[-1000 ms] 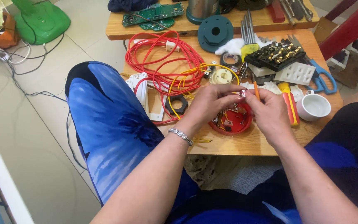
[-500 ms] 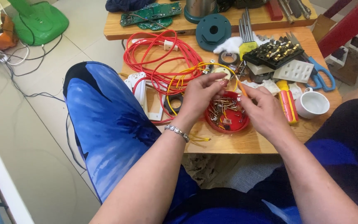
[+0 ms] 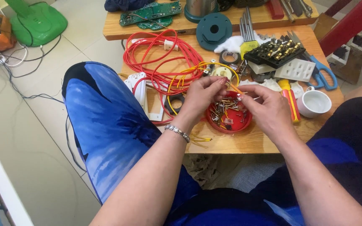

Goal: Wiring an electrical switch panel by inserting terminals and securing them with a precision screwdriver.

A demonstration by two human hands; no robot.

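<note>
My left hand [image 3: 202,98] and my right hand [image 3: 265,108] meet above a red round lid [image 3: 228,115] that holds several small metal screws and brass parts. Between the fingertips of both hands I pinch a thin orange-yellow wire [image 3: 234,88], with a small metal piece at my right fingertips. A silver bracelet sits on my left wrist. The lid rests on a low wooden table [image 3: 252,140] in front of my knees.
A coil of red cable [image 3: 160,58] and yellow wires lie left of the lid. A white cup [image 3: 314,102], yellow-red screwdriver [image 3: 289,98], blue scissors [image 3: 323,73], black terminal block [image 3: 275,51], white socket plates, a teal disc [image 3: 213,30] and green circuit boards crowd the table. A green fan base [image 3: 36,23] stands on the floor.
Both hands have lifted slightly off the red lid and drawn the thin wire up between the fingertips; the lid's contents are more exposed now.
</note>
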